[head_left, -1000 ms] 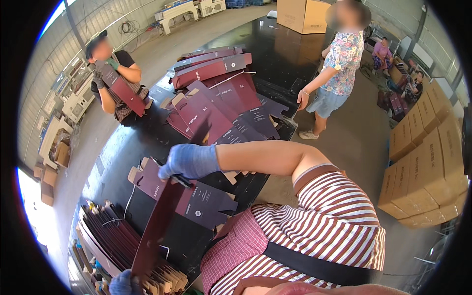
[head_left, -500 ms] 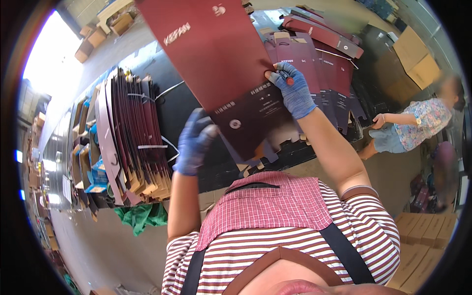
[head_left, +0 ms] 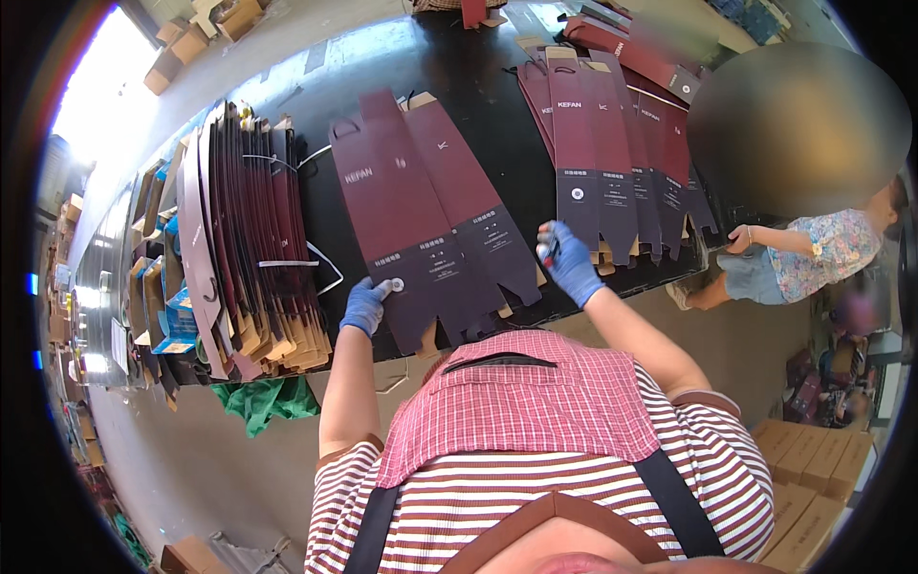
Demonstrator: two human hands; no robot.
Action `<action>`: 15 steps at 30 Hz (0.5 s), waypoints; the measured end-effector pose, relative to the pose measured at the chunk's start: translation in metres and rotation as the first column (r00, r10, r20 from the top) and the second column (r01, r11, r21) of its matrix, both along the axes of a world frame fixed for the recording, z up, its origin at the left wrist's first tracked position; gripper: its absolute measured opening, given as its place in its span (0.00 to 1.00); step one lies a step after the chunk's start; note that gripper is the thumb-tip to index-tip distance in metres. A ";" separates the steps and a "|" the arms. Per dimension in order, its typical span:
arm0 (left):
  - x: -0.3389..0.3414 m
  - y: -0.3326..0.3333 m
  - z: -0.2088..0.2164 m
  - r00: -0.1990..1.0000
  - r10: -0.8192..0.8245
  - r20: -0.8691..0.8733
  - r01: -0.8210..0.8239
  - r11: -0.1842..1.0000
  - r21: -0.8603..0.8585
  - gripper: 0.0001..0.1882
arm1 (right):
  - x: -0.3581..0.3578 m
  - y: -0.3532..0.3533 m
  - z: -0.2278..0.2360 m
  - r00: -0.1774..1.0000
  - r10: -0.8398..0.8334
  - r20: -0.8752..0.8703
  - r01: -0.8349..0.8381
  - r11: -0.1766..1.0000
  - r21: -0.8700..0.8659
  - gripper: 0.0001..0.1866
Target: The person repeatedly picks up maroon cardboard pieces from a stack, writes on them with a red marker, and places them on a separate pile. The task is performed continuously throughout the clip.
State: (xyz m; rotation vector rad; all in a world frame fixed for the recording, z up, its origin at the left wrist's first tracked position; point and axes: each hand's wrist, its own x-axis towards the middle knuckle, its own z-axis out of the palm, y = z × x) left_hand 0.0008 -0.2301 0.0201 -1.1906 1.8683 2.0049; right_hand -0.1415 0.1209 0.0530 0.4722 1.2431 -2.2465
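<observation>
A flattened maroon and dark purple carton [head_left: 406,225] lies unfolded on the black table in front of me, its notched flaps toward my body. My left hand [head_left: 364,306], in a blue glove, pinches its lower left edge, thumb on top and fingers partly hidden. Just off the carton's right side, my blue-gloved right hand [head_left: 572,264] is closed around a small dark tool with a red part [head_left: 548,251]; its kind cannot be made out. To the right of that hand, several similar flat cartons [head_left: 598,143] lie overlapped, with dark cord handles at their far ends.
A bundle of upright flat cartons [head_left: 244,239] with white straps stands at the left of the table [head_left: 459,86]. Green cloth [head_left: 268,402] hangs below it. A person [head_left: 813,239] in a floral top stands at the right edge. Brown boxes [head_left: 813,459] are stacked at lower right.
The raised carton has come down flat onto the table and now shows its second panel. My right hand has let go of it and moved lower; my left hand now grips its edge.
</observation>
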 end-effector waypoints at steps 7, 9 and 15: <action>0.018 0.010 -0.043 0.953 0.107 -0.284 -0.101 0.994 0.036 0.20 | 0.019 -0.007 0.011 0.997 -0.014 -0.072 0.009 0.998 -0.070 0.12; 0.015 0.003 -0.075 0.912 0.109 -0.395 -0.125 0.992 -0.016 0.18 | -0.003 0.007 0.029 0.888 0.000 -0.461 0.081 0.984 0.157 0.10; 0.027 0.000 -0.061 0.975 0.010 -0.222 -0.156 0.744 -0.650 0.21 | -0.059 0.079 0.114 0.518 0.089 -0.850 0.611 0.657 0.441 0.16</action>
